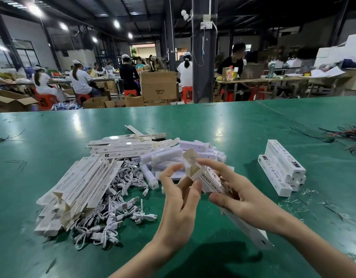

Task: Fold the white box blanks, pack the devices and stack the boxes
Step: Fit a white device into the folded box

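I hold a long white box [210, 180] printed "SMART SENSOR" above the green table [243, 125], its open end with brown flaps tilted up and away. My right hand [236, 194] grips the box around its middle, index finger on the top flap. My left hand [180, 199] pinches the box's open end with thumb and fingers. The box's rear end runs down under my right wrist. Flat white box blanks [76, 189] lie piled at the left. White bar devices [167, 157] lie heaped behind my hands. A stack of packed boxes [281, 167] sits at the right.
A tangle of white cables [116, 207] lies between the blanks and my hands. Scraps of clear film [299, 199] and loose dark wires [345, 135] lie at the right. Beyond the table's far edge, people sit at benches among cardboard cartons [159, 86].
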A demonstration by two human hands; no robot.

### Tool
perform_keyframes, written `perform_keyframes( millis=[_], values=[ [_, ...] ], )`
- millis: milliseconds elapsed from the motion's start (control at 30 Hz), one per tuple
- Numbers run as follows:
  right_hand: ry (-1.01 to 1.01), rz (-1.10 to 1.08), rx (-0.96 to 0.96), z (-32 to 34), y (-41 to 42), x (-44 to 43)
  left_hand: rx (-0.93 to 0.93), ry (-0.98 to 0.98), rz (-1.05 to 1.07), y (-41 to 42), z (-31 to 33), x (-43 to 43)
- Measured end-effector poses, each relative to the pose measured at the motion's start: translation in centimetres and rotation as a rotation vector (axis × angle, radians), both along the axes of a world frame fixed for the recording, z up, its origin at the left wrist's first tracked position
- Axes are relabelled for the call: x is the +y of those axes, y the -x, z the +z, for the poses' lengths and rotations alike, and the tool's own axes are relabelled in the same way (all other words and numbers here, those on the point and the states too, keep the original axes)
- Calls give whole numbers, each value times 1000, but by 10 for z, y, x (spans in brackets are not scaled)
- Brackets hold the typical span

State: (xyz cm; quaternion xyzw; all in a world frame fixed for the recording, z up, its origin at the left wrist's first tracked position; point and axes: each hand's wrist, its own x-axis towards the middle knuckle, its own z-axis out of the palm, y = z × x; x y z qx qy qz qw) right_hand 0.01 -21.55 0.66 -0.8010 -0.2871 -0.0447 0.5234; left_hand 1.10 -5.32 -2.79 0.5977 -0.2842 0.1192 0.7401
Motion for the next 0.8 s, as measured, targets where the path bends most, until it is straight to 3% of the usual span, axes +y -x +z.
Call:
perform_keyframes(
  millis=[300, 567, 633, 800],
  values=[
    [-171, 73, 150, -4, 2, 3, -79, -87, 44, -2, -5, 0],
    [-100, 68, 189, -6, 5, 1, -25, -82, 100, -1, 6, 5],
    [-94, 70, 194, -6, 6, 1, 67, -24, 42, -4, 10, 7],
    [-89, 62, 199, -6, 4, 1, 501, 175, -210, -12, 16, 13]
  ],
)
